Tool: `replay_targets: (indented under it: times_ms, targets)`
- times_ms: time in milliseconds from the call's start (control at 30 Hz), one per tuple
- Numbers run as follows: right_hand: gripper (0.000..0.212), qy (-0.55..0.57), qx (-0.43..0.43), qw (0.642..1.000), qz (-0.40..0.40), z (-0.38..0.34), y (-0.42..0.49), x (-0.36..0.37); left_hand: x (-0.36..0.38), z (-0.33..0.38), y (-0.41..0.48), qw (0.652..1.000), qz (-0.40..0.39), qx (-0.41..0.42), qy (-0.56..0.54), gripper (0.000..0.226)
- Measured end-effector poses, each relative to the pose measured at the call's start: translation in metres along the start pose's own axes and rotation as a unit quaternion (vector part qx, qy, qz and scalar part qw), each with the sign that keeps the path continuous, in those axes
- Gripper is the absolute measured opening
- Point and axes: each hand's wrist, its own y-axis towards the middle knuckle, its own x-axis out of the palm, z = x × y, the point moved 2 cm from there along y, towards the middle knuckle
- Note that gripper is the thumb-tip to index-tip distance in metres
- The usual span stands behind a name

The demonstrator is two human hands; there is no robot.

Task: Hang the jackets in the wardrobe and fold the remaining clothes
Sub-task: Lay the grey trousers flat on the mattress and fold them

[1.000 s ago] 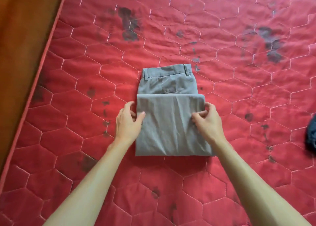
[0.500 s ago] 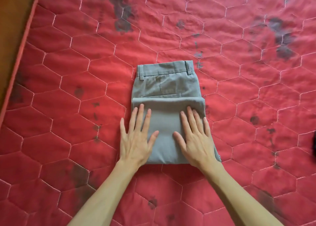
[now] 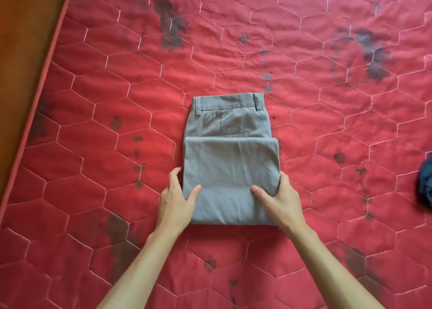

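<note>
Both hands grip the folded grey trousers at their near corners. Left hand holds the left edge, thumb on top of the cloth and fingers curled down around the side, so it is closed on the trousers. Right hand does the same on the right edge, thumb lying across the top layer and fingers wrapped under the side fold. Bare forearms reach in from the near edge of the view.

The trousers lie flat in the middle of a red quilted mattress, folded into a compact rectangle. The upper layer, a smooth panel with a few creases, covers the near part; beyond its far edge the waistband with two belt loops and a pocket seam shows, pointing away from the person. The near fold line sits between the two wrists.

The mattress has white hexagon stitching and many dark stains, heaviest at the far left, the far right and near the left forearm. A dark blue bundle of cloth lies on it at the right edge, well apart from the trousers and cut off by the frame. Brown wood runs along the mattress's left border
</note>
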Motion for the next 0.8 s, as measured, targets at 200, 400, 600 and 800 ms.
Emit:
replay_targets:
  times_ms: [200, 400, 600, 800]
  targets:
    - [0.038, -0.009, 0.11, 0.98, -0.165, 0.047, -0.06, -0.013, 0.002, -0.034, -0.054, 0.983, -0.129, -0.086, 0.103, 0.054]
    - [0.045, 0.009, 0.127, 0.977, -0.173, 0.043, -0.108, -0.052, -0.027, -0.04, -0.088, 0.963, -0.199, -0.131, -0.126, 0.073]
    - [0.029, 0.059, -0.012, 0.976, -0.211, -0.023, -0.098, -0.111, -0.079, -0.018, -0.078, 0.935, -0.264, -0.069, -0.227, 0.062]
    - [0.038, 0.099, -0.014, 0.973, -0.207, -0.054, -0.054, -0.125, -0.085, -0.016, -0.065, 0.96, -0.247, 0.127, -0.034, 0.085]
